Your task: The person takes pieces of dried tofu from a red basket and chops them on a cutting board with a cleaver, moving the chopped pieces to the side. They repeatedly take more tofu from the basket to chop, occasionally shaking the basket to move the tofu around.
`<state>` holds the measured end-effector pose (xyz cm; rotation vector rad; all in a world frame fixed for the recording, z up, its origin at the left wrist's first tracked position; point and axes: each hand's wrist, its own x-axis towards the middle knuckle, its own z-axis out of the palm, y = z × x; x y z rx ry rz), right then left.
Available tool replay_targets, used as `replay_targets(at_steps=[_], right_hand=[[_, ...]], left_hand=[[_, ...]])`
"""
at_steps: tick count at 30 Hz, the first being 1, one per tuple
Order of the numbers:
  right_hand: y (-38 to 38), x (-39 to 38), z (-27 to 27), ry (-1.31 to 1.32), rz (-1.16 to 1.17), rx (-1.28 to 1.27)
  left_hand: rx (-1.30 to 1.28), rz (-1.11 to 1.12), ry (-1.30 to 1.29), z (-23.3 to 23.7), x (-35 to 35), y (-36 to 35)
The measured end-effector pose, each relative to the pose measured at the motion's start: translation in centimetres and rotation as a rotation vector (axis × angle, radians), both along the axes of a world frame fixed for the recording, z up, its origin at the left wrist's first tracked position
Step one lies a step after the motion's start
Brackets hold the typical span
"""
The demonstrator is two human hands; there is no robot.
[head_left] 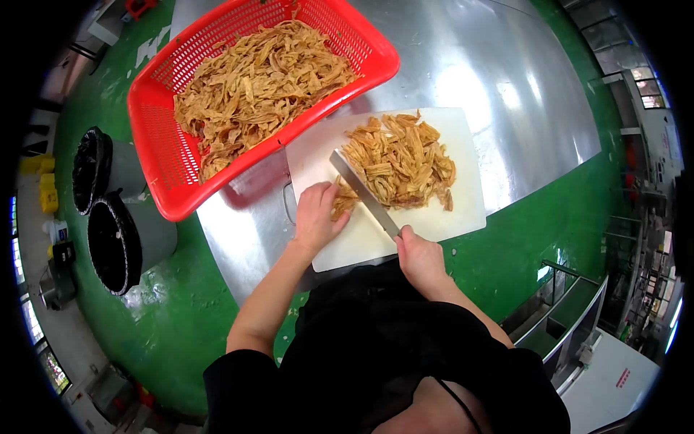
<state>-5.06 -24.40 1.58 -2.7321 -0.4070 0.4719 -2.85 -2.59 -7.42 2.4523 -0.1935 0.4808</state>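
Observation:
My right hand [421,262] is closed around the handle of a kitchen knife [366,194], whose long blade slants up and left across the white cutting board [452,220]. Just left of the blade, my left hand [316,215] presses a small bunch of brown, wrinkled food strips [345,200] against the board, its fingers curled close to the steel. On the blade's other side lies a heap of cut strips [405,163], looking like tofu skin. How far the edge has gone into the bunch is hidden.
A red perforated basket [160,141] full of longer brown strips [260,83] stands at the board's upper left on the shiny metal table [506,94]. Two bins with black liners [116,242] stand on the green floor at left. A metal frame [564,311] is at lower right.

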Motion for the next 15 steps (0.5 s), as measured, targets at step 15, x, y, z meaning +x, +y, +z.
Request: replay_targets(at_steps=[15], right_hand=[[-0.5, 0.9, 0.3, 0.090, -0.002, 0.021]], left_hand=[[-0.035, 0.085, 0.079, 1.1, -1.7, -0.8]])
